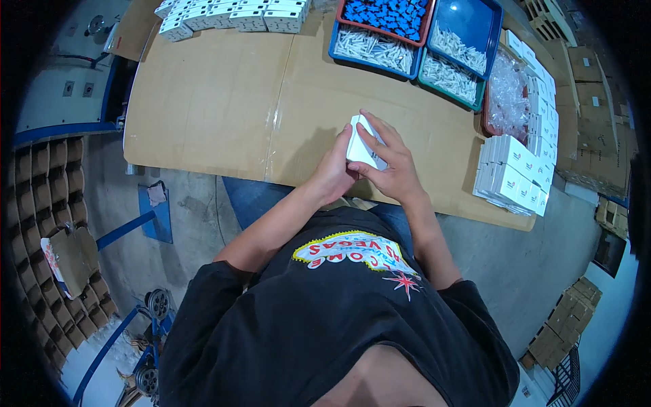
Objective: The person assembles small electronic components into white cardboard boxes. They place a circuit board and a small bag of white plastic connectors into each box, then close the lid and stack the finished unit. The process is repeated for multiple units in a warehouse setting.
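Observation:
Close to my body, over the table's near edge, both hands hold a small white box (361, 150). My left hand (332, 169) is closed along its left side, the thumb pointing up along the edge. My right hand (395, 165) wraps it from the right, with fingers laid across the top and the thumb at the near end. Much of the box is hidden under the fingers, so I cannot tell whether its flap is open.
Brown cardboard (203, 102) covers the table. Small white boxes (247, 19) stand in rows at the far left. Far right are a tray of blue pieces (386, 17), blue trays of white pieces (373, 51), clear plastic bags (507, 91) and stacked flat white cartons (513, 173).

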Tool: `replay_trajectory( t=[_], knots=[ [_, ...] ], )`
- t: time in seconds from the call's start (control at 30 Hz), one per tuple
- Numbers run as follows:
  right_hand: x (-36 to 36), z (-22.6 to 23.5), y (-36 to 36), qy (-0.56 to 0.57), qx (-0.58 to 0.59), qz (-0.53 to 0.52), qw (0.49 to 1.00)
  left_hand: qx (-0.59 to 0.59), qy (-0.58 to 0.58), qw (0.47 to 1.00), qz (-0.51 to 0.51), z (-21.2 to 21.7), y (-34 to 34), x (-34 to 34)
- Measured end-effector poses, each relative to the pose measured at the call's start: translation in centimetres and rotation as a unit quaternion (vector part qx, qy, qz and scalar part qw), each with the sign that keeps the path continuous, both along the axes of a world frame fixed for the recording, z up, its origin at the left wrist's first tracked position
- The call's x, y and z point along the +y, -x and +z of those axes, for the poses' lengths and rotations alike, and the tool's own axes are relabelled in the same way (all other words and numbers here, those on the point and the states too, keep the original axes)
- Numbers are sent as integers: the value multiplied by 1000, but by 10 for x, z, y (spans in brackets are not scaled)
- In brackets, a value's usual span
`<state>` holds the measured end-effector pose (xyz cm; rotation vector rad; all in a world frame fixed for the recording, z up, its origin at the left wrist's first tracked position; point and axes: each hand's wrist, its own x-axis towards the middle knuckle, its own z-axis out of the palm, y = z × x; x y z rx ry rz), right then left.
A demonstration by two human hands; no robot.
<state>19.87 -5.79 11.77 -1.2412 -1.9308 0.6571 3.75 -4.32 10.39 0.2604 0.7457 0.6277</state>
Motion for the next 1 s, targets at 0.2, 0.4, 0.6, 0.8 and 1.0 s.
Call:
replay_trajectory(
  t=[0.2,0.4,0.6,0.8,1.0],
  knots=[
    [-3,-11,-2,37,37,9,999,19,-3,999,-33,-14,1,-2],
    [-4,4,-5,48,-6,14,999,38,-12,999,-18,-2,-3,-2],
    [-7,16,-1,162,95,-61,980,-55,-3,997,-51,-13,8,4],
    [-2,29,-8,135,22,39,990,-73,4,997,-23,11,15,10],
    [3,48,-18,145,-67,107,981,-33,24,999,-27,20,20,16]
  ],
)
